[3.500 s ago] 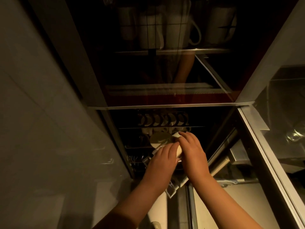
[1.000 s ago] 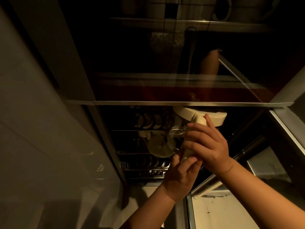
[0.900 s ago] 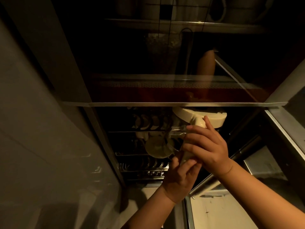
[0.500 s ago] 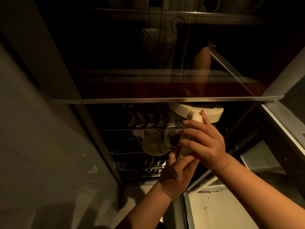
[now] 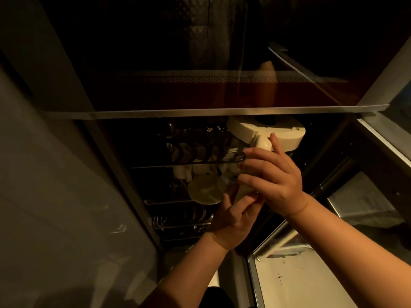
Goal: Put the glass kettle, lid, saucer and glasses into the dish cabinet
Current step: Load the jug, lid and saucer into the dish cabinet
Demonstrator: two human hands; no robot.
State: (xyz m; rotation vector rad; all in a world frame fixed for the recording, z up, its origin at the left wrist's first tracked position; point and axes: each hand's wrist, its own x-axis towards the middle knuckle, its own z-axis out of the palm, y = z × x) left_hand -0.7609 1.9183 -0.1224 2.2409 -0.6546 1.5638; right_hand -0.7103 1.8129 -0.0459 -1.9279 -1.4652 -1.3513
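In the head view the glass kettle (image 5: 266, 135) is held up inside the open dish cabinet (image 5: 222, 112), its cream round base uppermost just under the cabinet's metal rail. My right hand (image 5: 273, 181) grips the kettle's cream handle. My left hand (image 5: 235, 216) holds the lower end of the kettle from beneath, fingers curled round it. A round cream disc (image 5: 205, 192) shows just left of my hands; whether it is the lid, or joined to the kettle, I cannot tell. The glass body is mostly hidden by my hands and the dark.
Wire racks (image 5: 180, 221) with a row of small bowls (image 5: 193, 153) fill the cabinet's dark inside. A dark reflective glass panel (image 5: 200, 63) hangs above the rail. A grey door panel (image 5: 55, 196) stands at the left, a pale counter (image 5: 300, 281) lower right.
Since 3.5 s ago both hands have lifted the kettle from low by the racks up to the rail. Over the last second the hands and kettle have hardly moved.
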